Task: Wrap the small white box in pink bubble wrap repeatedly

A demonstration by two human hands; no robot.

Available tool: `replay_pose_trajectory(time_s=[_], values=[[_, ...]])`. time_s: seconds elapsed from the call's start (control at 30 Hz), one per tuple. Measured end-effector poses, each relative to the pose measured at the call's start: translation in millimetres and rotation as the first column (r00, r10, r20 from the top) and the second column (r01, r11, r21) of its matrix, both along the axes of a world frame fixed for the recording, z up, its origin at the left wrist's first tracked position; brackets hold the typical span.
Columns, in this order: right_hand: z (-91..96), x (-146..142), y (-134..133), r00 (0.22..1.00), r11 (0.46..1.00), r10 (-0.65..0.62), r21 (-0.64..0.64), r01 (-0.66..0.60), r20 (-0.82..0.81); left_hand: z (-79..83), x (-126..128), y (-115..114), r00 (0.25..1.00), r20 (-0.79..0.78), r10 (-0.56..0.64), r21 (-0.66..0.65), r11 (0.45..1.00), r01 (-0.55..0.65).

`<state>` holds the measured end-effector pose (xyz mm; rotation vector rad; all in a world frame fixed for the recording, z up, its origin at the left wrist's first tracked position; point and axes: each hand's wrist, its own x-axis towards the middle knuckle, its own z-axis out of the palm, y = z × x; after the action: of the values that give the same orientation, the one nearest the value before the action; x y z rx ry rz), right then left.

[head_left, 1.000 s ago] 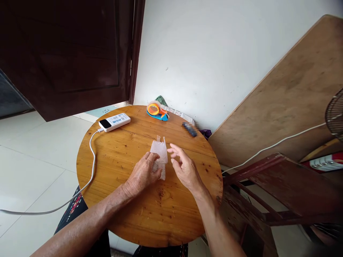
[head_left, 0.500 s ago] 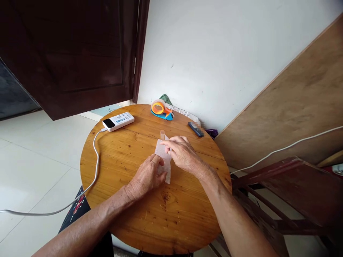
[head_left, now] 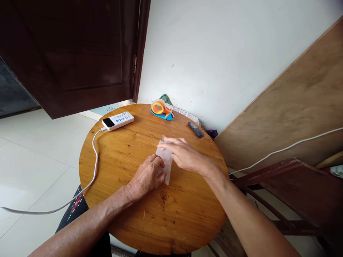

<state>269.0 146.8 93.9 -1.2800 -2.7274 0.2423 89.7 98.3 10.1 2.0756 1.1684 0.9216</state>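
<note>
A small, whitish, translucent wrapped packet (head_left: 165, 155) lies flat near the middle of the round wooden table, its exact kind unclear. From its far end sticks a short piece of clear tape (head_left: 163, 137), partly covered by my fingers. My left hand (head_left: 150, 173) rests on the packet's near left side, fingers curled and thumb against it, holding it down. Over the far right part, my right hand (head_left: 183, 153) has its fingers stretched out toward the tape, slightly smeared by motion. Whether those fingertips press on the packet I cannot tell.
An orange and blue tape dispenser (head_left: 161, 109) stands at the table's far edge. A white power bank (head_left: 118, 121) with a cable (head_left: 96, 157) sits at the back left. To the right lies a dark, partly blurred object (head_left: 195, 129). The wall (head_left: 214, 53) rises behind.
My right hand's fingers have straightened and reached farther over the packet's far end, covering more of the tape. My left hand keeps its place on the packet.
</note>
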Motion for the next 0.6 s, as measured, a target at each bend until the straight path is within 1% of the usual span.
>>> replay_pose_trajectory(time_s=[0.1, 0.17, 0.23, 0.27, 0.3, 0.33, 0.37, 0.4, 0.43, 0.47, 0.5, 0.53, 0.57, 0.6], values=[[-12.2, -15, 4, 0.994, 0.999, 0.047, -0.002, -0.047, 0.101, -2.6, 0, -1, 1.0, -0.004, 0.019, 0.038, 0.999, -0.019], [-19.5, -21, 10, 0.995, 0.999, 0.035, 0.027, -0.038, 0.09, -3.8, 0, -2, 1.0, -0.001, 0.017, 0.092, 0.996, -0.017], [-25.0, -19, 13, 1.0, 0.995, -0.024, 0.101, 0.024, -0.001, -3.6, 0, -4, 0.999, -0.029, 0.016, 0.149, 0.989, -0.012], [-27.5, -14, 13, 0.994, 0.987, -0.072, 0.137, 0.083, -0.081, -3.0, 0, -5, 0.998, -0.059, 0.018, 0.171, 0.985, -0.007], [-30.3, -7, 11, 0.974, 0.974, -0.139, 0.154, 0.168, -0.182, -2.1, 0, -6, 0.995, -0.096, 0.021, 0.187, 0.982, -0.002], [-33.3, 1, 7, 0.93, 0.953, -0.227, 0.13, 0.273, -0.289, -1.0, 0, -6, 0.991, -0.135, 0.023, 0.199, 0.98, 0.004], [-36.7, 9, 3, 0.861, 0.923, -0.332, 0.057, 0.381, -0.386, 0.1, 0, -7, 0.985, -0.17, 0.023, 0.21, 0.978, 0.013], [-40.5, 16, -3, 0.766, 0.877, -0.45, -0.065, 0.477, -0.458, 1.3, 0, -7, 0.98, -0.198, 0.021, 0.217, 0.976, 0.023], [-44.4, 22, -9, 0.664, 0.815, -0.568, -0.219, 0.537, -0.486, 2.3, -1, -7, 0.975, -0.22, 0.014, 0.221, 0.975, 0.036], [-48.3, 25, -14, 0.567, 0.741, -0.669, -0.373, 0.558, -0.481, 3.2, -1, -6, 0.972, -0.234, 0.005, 0.224, 0.973, 0.049], [-52.0, 26, -19, 0.483, 0.665, -0.747, -0.505, 0.55, -0.458, 3.9, -2, -6, 0.97, -0.243, -0.006, 0.227, 0.972, 0.063], [-55.2, 25, -22, 0.416, 0.602, -0.798, -0.603, 0.523, -0.436, 4.7, -3, -5, 0.968, -0.25, -0.019, 0.228, 0.97, 0.078], [-57.8, 22, -23, 0.363, 0.561, -0.827, -0.669, 0.488, -0.428, 5.4, -4, -5, 0.966, -0.256, -0.032, 0.229, 0.969, 0.093], [-59.8, 17, -22, 0.328, 0.543, -0.839, -0.707, 0.453, -0.434, 6.1, -5, -4, 0.964, -0.263, -0.046, 0.229, 0.967, 0.108]])
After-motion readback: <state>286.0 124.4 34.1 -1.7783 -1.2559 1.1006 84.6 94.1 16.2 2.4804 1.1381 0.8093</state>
